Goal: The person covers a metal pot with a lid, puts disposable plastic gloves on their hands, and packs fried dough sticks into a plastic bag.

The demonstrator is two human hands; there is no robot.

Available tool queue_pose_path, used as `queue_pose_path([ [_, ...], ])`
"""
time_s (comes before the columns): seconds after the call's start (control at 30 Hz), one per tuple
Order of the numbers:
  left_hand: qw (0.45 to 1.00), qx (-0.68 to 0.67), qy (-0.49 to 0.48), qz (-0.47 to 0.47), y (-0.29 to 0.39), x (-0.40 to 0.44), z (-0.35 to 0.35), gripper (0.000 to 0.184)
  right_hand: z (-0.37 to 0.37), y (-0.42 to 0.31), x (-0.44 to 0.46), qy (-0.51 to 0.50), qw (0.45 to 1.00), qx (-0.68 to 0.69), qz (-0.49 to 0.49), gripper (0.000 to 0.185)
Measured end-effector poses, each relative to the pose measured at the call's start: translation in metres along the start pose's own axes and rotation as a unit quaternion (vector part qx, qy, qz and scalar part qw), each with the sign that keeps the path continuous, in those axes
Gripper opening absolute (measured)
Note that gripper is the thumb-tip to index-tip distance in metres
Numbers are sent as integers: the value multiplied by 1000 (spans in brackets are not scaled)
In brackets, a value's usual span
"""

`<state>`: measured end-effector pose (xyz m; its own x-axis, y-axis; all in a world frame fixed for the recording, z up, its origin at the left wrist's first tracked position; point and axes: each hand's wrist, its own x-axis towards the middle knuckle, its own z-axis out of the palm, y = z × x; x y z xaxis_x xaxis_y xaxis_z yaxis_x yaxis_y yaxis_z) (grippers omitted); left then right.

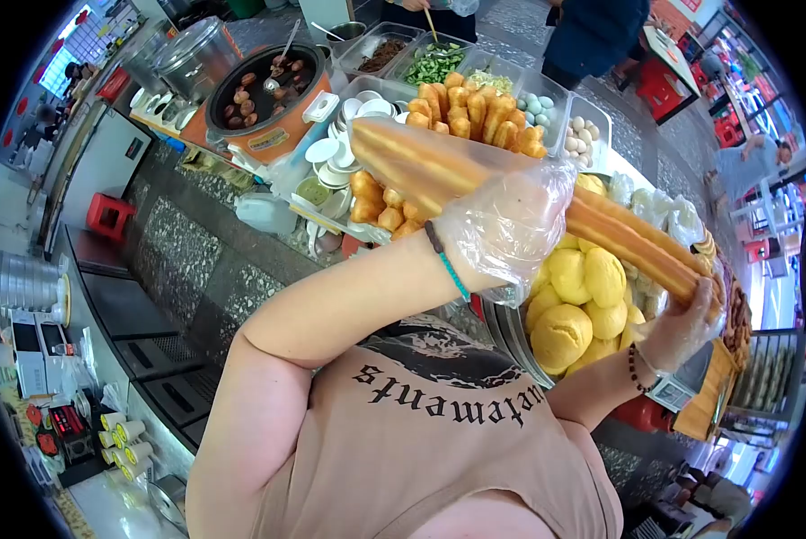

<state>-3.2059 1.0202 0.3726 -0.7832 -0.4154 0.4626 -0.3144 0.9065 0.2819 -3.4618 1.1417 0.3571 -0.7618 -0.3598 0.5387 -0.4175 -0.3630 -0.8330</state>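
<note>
A long fried dough stick (632, 235) stretches diagonally across the view, held in both hands. My left hand (504, 225), in a clear plastic glove, is closed around its middle. The upper-left half lies inside a translucent bag (421, 157). At the lower-right end, my right hand (686, 328), also gloved, grips the dough with its fingers wrapped round it. Below the stick sit yellow buns (566, 337) in a round metal steamer. Just beyond my left hand stand shorter fried dough sticks (475, 110), and more fried dough pieces (380, 205) lie nearer my left forearm.
An orange pot (268, 135) of brown eggs stands at the back left, beside stacked white dishes (331, 157). Tubs of chopped greens (432, 65), bluish eggs (536, 108) and pale eggs (581, 135) line the far side. Other people (596, 40) stand beyond the counter.
</note>
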Motion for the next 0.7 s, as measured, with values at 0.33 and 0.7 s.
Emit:
queue_pose_path([
  [0.33,967,126,-219,22,-38,23,-64,47,-10,-7,10,-136,967,-172,130,21],
  [0.7,979,143,-2,146,-21,22,-29,32,16,-3,5,22,993,-66,100,18],
])
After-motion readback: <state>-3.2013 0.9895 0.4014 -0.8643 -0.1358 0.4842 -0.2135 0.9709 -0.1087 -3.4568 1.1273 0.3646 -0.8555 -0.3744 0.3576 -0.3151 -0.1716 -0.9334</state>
